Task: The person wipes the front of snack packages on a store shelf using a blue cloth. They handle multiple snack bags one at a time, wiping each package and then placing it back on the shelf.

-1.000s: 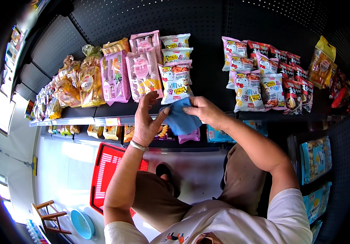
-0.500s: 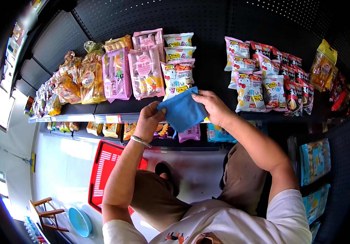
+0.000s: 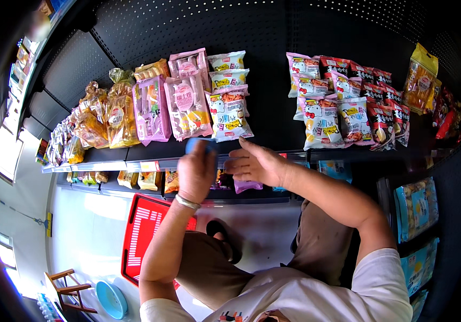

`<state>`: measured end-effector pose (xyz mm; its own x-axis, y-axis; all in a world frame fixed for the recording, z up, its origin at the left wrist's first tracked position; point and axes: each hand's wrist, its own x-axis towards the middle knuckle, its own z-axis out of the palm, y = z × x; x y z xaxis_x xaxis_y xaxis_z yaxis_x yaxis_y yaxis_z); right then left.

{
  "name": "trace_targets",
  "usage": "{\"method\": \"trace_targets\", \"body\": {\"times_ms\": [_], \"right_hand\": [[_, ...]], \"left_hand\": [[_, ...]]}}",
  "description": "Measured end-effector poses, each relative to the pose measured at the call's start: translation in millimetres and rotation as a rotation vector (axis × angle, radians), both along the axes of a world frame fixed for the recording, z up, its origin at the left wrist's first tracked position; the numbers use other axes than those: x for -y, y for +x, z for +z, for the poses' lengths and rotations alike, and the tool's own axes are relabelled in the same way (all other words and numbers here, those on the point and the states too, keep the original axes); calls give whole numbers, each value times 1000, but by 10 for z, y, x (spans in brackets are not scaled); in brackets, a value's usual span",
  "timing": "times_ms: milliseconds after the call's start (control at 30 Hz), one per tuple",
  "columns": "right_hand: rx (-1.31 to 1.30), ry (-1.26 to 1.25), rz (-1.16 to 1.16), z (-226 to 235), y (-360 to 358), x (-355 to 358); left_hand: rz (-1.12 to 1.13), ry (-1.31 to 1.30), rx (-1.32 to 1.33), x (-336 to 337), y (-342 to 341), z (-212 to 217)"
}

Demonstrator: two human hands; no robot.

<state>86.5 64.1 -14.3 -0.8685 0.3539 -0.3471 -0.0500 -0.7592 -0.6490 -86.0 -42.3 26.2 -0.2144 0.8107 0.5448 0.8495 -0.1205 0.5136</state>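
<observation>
My left hand (image 3: 197,174) is closed round a blue cloth (image 3: 204,146), bunched up so that only a small part shows past the fingers. My right hand (image 3: 257,164) is open, fingers stretched toward the left hand, with nothing in it. Both hands are in front of the shelf edge (image 3: 174,163). Just beyond them stands a white and pink snack bag (image 3: 229,114), beside a large pink pack of rolls (image 3: 186,107). Across a gap of dark shelf to the right are more white snack bags (image 3: 320,123) and red snack bags (image 3: 383,122).
Bagged bread (image 3: 121,118) fills the left of the shelf. A red basket (image 3: 143,236) stands on the floor below, near my legs. Farther left are a light blue basin (image 3: 111,300) and a wooden stool (image 3: 68,290). Blue packs (image 3: 418,206) line the lower right shelves.
The cloth, earlier spread between both hands, is now bunched in my left hand. My right hand has let go of it and moved down and left.
</observation>
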Motion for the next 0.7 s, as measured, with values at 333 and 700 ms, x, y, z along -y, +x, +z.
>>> {"method": "trace_targets", "body": {"times_ms": [333,700], "right_hand": [[105,138,-404,87,157,-71],[304,713,-773,-286,5,-743]], "left_hand": [[-176,22,118,-258,403,72],[208,57,117,-1014,-487,-955]]}}
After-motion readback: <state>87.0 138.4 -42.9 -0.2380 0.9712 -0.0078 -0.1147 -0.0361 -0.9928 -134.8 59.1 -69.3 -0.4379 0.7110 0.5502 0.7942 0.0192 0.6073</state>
